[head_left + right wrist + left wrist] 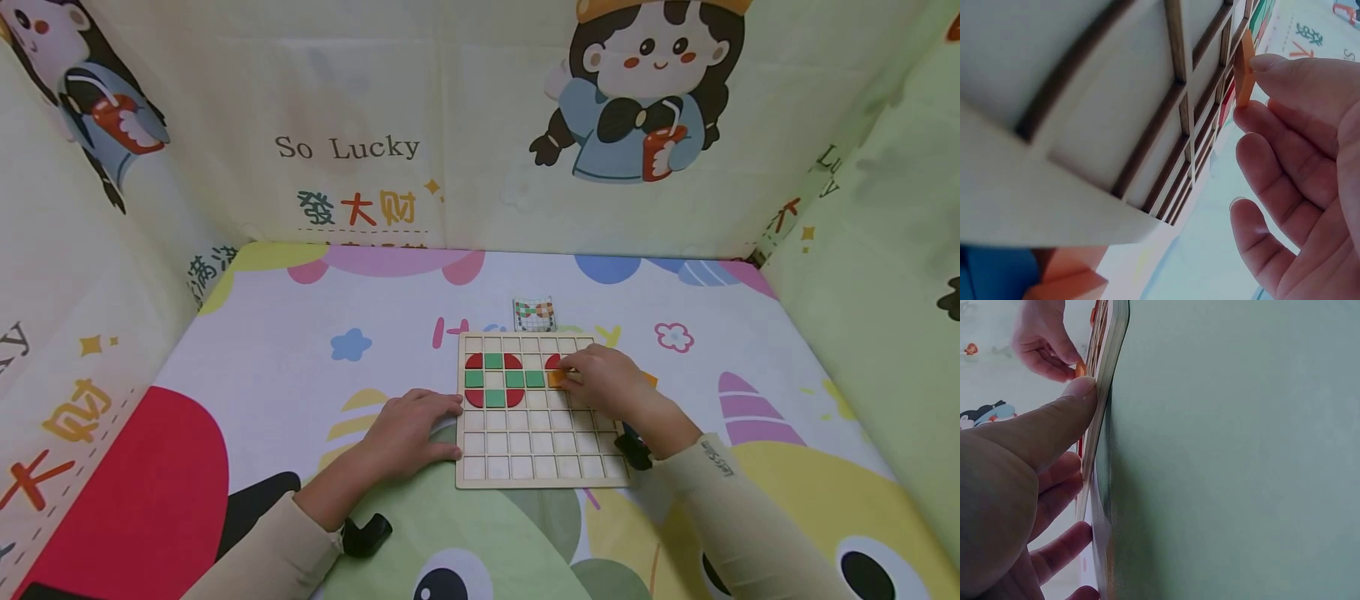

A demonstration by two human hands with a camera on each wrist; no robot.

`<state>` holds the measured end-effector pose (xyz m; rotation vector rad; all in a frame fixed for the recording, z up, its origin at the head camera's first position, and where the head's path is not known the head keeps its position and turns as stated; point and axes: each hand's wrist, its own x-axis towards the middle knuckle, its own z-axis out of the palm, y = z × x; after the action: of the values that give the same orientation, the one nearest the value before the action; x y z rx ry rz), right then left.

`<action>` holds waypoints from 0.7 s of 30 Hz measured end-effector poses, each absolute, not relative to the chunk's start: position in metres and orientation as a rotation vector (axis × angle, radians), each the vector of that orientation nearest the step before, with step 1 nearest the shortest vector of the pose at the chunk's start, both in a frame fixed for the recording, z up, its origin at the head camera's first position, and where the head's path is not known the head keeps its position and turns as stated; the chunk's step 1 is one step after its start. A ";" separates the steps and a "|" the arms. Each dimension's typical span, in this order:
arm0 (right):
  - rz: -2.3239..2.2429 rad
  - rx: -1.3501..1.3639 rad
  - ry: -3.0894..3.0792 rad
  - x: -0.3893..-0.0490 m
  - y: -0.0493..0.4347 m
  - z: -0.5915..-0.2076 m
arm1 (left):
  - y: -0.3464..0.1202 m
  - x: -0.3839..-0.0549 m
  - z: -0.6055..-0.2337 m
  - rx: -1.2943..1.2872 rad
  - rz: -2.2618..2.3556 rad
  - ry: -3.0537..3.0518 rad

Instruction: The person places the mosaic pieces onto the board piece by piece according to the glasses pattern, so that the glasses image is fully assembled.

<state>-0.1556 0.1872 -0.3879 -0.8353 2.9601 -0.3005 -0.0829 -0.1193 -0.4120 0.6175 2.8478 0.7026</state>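
A wooden grid board (543, 468) lies on the printed cloth. Green square tiles (492, 361) and red rounded tiles (475, 399) fill part of its upper left, with another red one by the right fingers. My right hand (611, 385) pinches an orange square tile (1246, 70) between thumb and forefinger; it stands tilted at a cell in the right wrist view. Beside the board's left edge, my left hand (412, 427) rests with fingers spread and relaxed. Its thumb touches the board's rim in the left wrist view.
Behind the board is a small card (534, 314) with a coloured grid pattern. Orange pieces (1069, 275) and a blue piece (1000, 275) lie past the board's right edge, partly hidden by my right arm. Printed cloth walls (480, 100) rise behind and at both sides.
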 end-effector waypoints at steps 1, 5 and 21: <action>-0.299 -0.837 2.958 -0.156 0.187 -0.388 | -0.119 -0.083 -0.412 0.617 0.703 2.848; -0.291 -0.855 2.959 -0.156 0.185 -0.389 | -0.119 -0.083 -0.412 0.612 0.701 2.848; -0.290 -0.834 2.942 -0.157 0.186 -0.387 | -0.120 -0.083 -0.413 0.625 0.701 2.852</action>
<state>-0.1565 0.1865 -0.3870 -0.8341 2.9420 -0.2898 -0.0828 -0.1200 -0.4133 0.6245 2.8519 0.7011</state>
